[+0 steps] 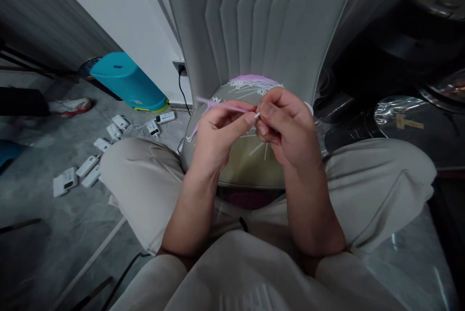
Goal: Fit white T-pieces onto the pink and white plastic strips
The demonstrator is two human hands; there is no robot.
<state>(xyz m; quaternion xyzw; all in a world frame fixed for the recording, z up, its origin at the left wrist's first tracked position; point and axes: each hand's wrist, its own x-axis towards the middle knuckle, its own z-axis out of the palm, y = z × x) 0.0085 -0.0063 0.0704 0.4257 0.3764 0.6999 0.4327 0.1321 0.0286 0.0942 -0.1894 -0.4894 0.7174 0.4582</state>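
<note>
My left hand (pixel 221 132) and my right hand (pixel 285 127) meet over the seat of a grey padded chair (pixel 240 165). Both pinch a thin pink strip (pixel 221 105), which runs from the fingertips out to the left. The left thumb and forefinger press on it near its right end, and the right fingers close on that same end. A heap of pink and white strips (pixel 254 83) lies at the back of the seat, just behind my hands. A few loose strips lie on the seat below them.
My crossed legs in beige trousers (pixel 145 180) flank the chair. On the grey floor to the left lie several small white devices (pixel 87 165), a cable and a tipped teal bin (pixel 127 81). Dark metal pans and lids (pixel 417 59) stack at the right.
</note>
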